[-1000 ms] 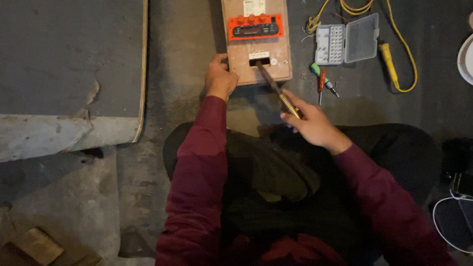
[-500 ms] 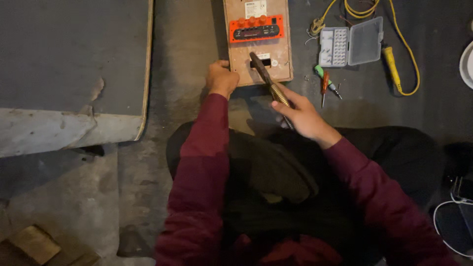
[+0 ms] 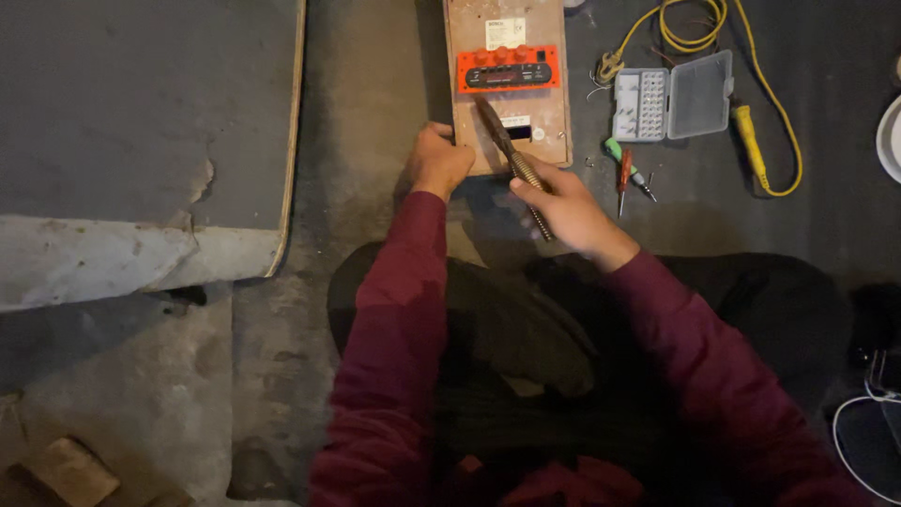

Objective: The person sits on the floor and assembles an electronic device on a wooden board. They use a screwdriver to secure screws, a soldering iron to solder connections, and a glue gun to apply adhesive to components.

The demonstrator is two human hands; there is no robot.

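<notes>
A tall brown wooden box [image 3: 554, 113] with an orange control panel [image 3: 508, 69] lies on the grey floor in front of me. My left hand [image 3: 438, 161] grips its lower left corner. My right hand [image 3: 565, 209] is closed around the ribbed handles of a pair of pliers [image 3: 508, 151]. The pliers' jaws point up and left, lying over the lower part of the box just under the orange panel. Dark red sleeves cover both my arms.
Right of the box lie two small screwdrivers [image 3: 627, 171], an open clear plastic bit case [image 3: 672, 96] and a yellow-handled tool with a coiled yellow cable [image 3: 756, 145]. A large grey board [image 3: 141, 113] lies at left. A white dish edge [image 3: 890, 139] shows far right.
My right hand has swung the pliers upward, so the jaws moved from the box's lower edge to just below the orange panel. The left hand stayed on the box's corner.
</notes>
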